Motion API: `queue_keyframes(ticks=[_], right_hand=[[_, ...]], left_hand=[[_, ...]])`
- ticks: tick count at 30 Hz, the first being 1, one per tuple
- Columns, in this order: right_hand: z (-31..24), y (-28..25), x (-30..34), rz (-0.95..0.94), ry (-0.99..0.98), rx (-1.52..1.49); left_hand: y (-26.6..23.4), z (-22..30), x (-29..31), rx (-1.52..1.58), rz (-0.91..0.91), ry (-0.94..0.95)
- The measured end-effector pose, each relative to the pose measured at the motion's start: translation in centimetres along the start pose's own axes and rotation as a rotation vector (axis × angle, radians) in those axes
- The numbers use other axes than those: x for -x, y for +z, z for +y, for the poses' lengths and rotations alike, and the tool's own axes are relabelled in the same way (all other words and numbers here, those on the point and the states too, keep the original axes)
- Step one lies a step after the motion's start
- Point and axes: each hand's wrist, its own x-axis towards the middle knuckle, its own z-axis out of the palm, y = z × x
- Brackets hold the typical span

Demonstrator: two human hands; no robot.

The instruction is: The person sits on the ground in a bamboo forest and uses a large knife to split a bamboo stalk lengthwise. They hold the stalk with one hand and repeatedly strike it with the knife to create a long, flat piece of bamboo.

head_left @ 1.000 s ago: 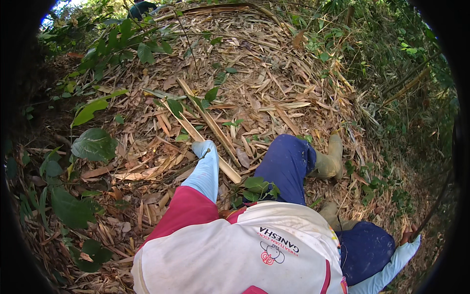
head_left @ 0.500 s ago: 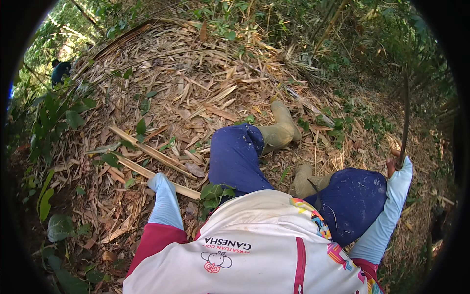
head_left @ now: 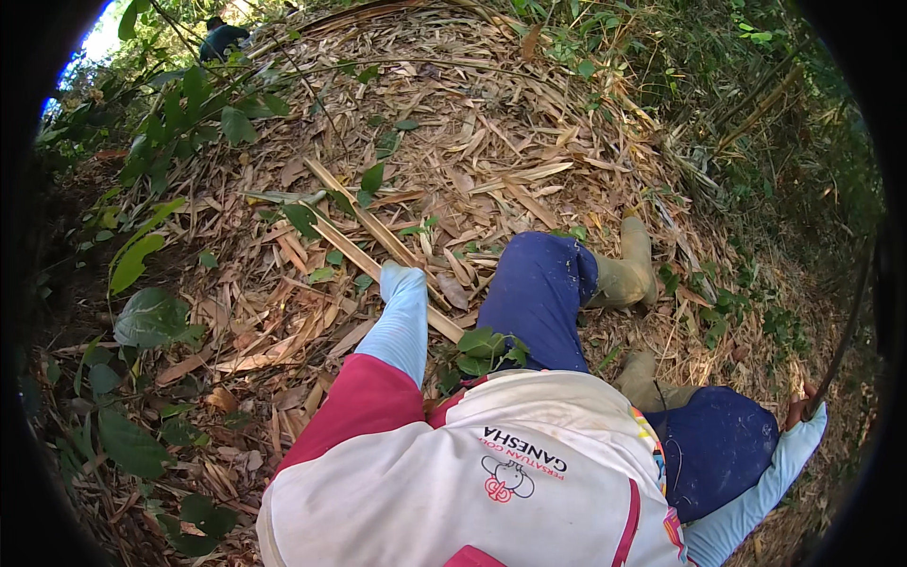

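My left hand [head_left: 401,280], covered by a light blue sleeve, rests on or just above a split bamboo strip [head_left: 345,243] on the leaf litter. Its fingers are hidden, so I cannot tell whether it grips the strip. A second bamboo strip [head_left: 364,215] lies close beside the first. Over at the far right, my right hand [head_left: 801,410] is closed around the lower end of a long, dark, slightly curved tool [head_left: 847,333]. This tool points upward and looks thin, like a blade seen edge-on.
Dry bamboo leaves [head_left: 444,123] cover the sloping ground. My bent legs in blue trousers [head_left: 534,293] and muddy boots [head_left: 635,265] are in front. Green plants [head_left: 151,317] grow at the left, thicket at the upper right. Another person [head_left: 222,40] is far off, upper left.
My view has turned left, so the ground, strips and legs appear farther right. My left hand remains by the strip. The right hand still holds the dark tool, now nearer the right rim.
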Motion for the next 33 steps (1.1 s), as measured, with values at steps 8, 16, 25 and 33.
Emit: queue_keyframes(ticks=[8,16,25,33], right_hand=[[-1.0,0.2,0.2,-0.012,0.024,-0.016],[-1.5,0.2,-0.2,-0.036,0.024,0.038],[-2.7,0.1,0.3,-0.061,0.103,0.032],[-1.8,0.5,0.3,-0.045,0.094,-0.011]], left_hand=[[2.4,-1.1,-3.3,-0.114,-0.059,-0.01],[6.3,-5.7,-8.4,0.096,-0.098,-0.072],[7.6,-6.1,-10.7,0.883,-0.182,-0.481],[7.9,-6.0,-11.7,0.741,-0.156,-0.453]])
